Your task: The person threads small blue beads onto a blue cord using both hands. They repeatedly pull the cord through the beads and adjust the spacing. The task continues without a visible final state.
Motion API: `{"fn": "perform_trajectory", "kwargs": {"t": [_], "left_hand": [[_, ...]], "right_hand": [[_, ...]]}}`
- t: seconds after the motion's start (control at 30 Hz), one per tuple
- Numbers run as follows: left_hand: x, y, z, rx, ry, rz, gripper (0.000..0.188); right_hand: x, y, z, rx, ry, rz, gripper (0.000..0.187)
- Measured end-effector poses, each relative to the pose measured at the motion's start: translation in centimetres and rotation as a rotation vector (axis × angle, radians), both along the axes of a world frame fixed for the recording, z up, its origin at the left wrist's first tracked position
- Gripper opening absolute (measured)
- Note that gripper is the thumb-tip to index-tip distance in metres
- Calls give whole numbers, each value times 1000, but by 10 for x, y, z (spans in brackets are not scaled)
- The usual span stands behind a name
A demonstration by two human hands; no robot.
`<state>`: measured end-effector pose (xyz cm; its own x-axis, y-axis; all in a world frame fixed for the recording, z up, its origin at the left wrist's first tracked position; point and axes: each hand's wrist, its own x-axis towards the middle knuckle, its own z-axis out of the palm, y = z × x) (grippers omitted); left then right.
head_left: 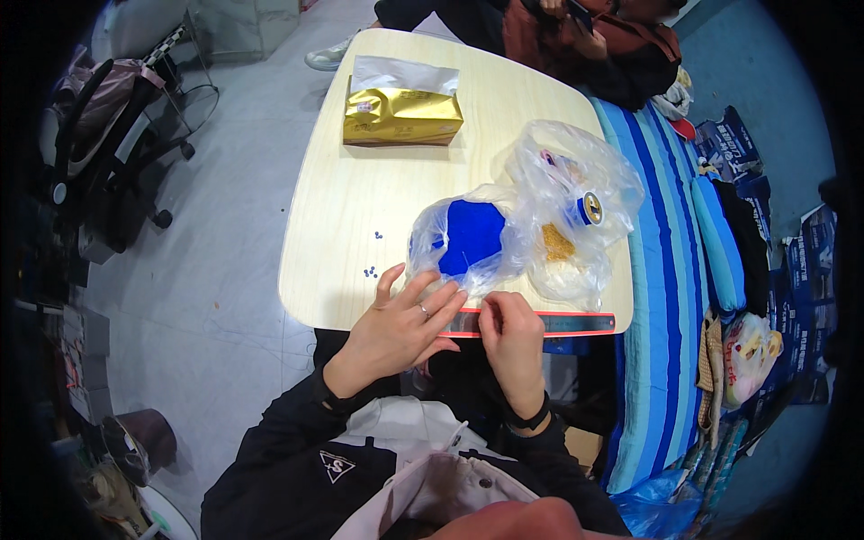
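Observation:
A long, narrow dark strip with red edges (pixel 576 323) lies along the table's near edge. My left hand (pixel 396 328) is at its left end, fingers stretched out and spread, a ring on one; the hand covers that end. Over the strip's middle, my right hand (pixel 511 346) has thumb and fingertips pinched together; whatever they hold is too small or hidden. Just beyond my left fingertips, an open clear plastic bag (pixel 423 236) contains a mass of bright blue material (pixel 473 236). Several tiny blue pieces (pixel 370 272) are scattered on the tabletop left of the bag.
Another clear plastic bag (pixel 607 171) sits at the right, near a blue can (pixel 589 209) and golden-brown bits (pixel 558 241). A gold tissue pack (pixel 402 115) stands farther back on the pale table (pixel 333 207). Beside it runs a blue striped cushion (pixel 650 297). Someone holding a phone sits beyond.

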<state>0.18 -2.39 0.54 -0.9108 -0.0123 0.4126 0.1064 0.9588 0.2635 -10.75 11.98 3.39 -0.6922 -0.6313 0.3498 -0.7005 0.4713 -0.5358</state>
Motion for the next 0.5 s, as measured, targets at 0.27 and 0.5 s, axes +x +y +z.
{"fn": "perform_trajectory", "kwargs": {"t": [0.27, 0.5], "left_hand": [[0, -2, 4, 59, -30, -41, 57], [-1, -1, 5, 82, 2, -47, 54]], "right_hand": [[-15, -32, -22, -104, 34, -27, 6], [-2, -3, -9, -86, -10, -38, 6]]}}
